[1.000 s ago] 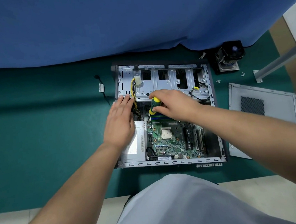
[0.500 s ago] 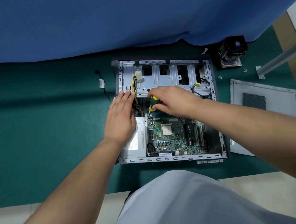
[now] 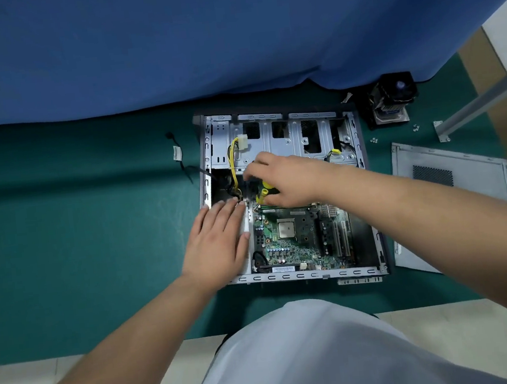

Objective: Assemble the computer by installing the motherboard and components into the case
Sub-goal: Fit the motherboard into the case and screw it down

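From overhead, the open grey case [image 3: 287,194] lies flat on the green mat [image 3: 79,241], the green motherboard [image 3: 294,237] seated inside. The right hand [image 3: 288,178] grips a yellow-handled screwdriver [image 3: 263,190] at the board's top corner; the left hand [image 3: 217,242] rests flat, fingers straight.

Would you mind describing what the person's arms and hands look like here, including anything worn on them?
Both arms are bare right up to the edge of the picture, with no sleeves showing. The left hand and the right hand wear no gloves, and I can make out no rings, watch or wrist strap on either. The only clothing visible is a light grey garment at the bottom of the view.
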Demonstrator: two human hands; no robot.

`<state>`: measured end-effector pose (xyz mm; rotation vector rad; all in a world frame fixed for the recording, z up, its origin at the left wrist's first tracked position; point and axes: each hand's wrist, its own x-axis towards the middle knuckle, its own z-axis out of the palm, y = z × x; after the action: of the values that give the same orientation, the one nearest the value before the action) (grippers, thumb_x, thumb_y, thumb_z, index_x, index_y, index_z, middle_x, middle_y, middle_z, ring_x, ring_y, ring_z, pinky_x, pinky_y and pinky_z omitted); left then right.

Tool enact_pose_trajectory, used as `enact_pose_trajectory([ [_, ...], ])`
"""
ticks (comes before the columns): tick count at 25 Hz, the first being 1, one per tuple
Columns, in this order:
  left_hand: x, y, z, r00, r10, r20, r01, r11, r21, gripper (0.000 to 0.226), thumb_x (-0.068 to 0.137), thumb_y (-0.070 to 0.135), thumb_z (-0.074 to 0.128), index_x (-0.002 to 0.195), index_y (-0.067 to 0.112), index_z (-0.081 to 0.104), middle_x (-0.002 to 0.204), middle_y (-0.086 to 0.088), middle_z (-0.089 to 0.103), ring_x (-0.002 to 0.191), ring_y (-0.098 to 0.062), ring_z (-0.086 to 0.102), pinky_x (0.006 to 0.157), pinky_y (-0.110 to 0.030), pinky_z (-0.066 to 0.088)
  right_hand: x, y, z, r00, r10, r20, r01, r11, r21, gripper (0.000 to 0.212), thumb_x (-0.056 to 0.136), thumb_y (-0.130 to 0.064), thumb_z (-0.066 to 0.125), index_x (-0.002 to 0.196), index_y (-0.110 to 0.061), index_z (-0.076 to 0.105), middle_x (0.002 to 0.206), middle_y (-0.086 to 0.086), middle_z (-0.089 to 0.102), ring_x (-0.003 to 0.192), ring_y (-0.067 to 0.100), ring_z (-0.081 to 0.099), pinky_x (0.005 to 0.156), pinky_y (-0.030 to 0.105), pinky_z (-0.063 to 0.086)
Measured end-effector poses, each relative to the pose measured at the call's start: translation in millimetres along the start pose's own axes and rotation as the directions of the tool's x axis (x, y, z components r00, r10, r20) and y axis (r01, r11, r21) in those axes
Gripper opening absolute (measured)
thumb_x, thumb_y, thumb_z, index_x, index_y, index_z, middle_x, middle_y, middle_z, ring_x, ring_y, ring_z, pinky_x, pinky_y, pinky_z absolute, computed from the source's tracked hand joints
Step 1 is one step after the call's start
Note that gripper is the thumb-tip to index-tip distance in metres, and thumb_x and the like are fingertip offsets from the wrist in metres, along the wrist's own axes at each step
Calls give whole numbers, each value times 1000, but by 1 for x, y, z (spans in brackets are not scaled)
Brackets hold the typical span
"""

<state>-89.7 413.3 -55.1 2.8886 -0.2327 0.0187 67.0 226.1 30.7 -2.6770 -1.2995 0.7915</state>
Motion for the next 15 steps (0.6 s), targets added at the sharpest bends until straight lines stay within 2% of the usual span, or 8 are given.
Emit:
enact_pose_trajectory([
  [3,-7,8,0,999,-39,2,38,998,48,58,104,40,31,155,14,42,161,-4,41,150,-25,33,125,-47,21,-3,-4,-4,999,-32,-4,31,994,-106,29,102,-37,57,128,-25,57,119,4,59,99,28,62,77,37,51],
  [5,-5,9,-1,999,-45,6,44,997,57,58,104,40,31,155,14,43,161,-4,42,150,-25,34,124,-48,22,3,-11,-1,992,97,-85,-112,974,-198,39,105,-53,45,116,-18,59,97,7,63,86,31,62,65,36,46],
  [7,-5,9,-1,999,-41,3,40,997,63,58,104,40,32,154,14,43,159,-4,43,150,-25,34,124,-48,22,9,-19,0,967,225,-122,-246,947,-205,56,101,-68,36,103,-17,56,78,4,54,75,29,54,59,35,38],
  [8,-6,9,-1,999,-40,-2,40,997,64,57,104,40,33,154,14,44,159,-4,44,150,-25,34,125,-47,21,12,-21,-1,964,244,-106,-259,951,-171,60,98,-73,36,101,-16,54,78,2,51,76,28,51,60,35,38],
  [10,-6,9,-1,999,-38,-19,40,997,62,57,103,39,35,153,14,45,158,-4,45,149,-25,35,125,-47,21,14,-22,-6,984,177,-3,-176,978,-113,59,96,-70,48,119,-15,54,102,7,56,86,29,55,67,39,46],
  [12,-5,10,0,999,-38,-26,39,998,56,57,103,39,35,153,14,46,158,-4,45,149,-25,36,125,-47,22,14,-17,-12,996,46,80,-37,993,-112,46,99,-43,61,139,-23,50,128,7,51,99,30,60,77,40,51],
  [14,-5,10,0,999,-42,-33,43,998,41,56,103,39,35,152,15,47,158,-3,45,149,-25,36,124,-47,23,14,-15,-16,998,12,68,-2,990,-144,36,100,-24,57,137,-25,54,119,5,55,101,31,61,74,38,49],
  [15,-5,9,0,998,-43,-35,45,998,37,56,103,39,35,152,15,48,158,-3,46,149,-24,36,124,-48,23,16,-16,-14,998,59,23,-55,987,-152,30,102,-27,54,131,-21,57,107,6,56,97,32,61,69,37,46],
])
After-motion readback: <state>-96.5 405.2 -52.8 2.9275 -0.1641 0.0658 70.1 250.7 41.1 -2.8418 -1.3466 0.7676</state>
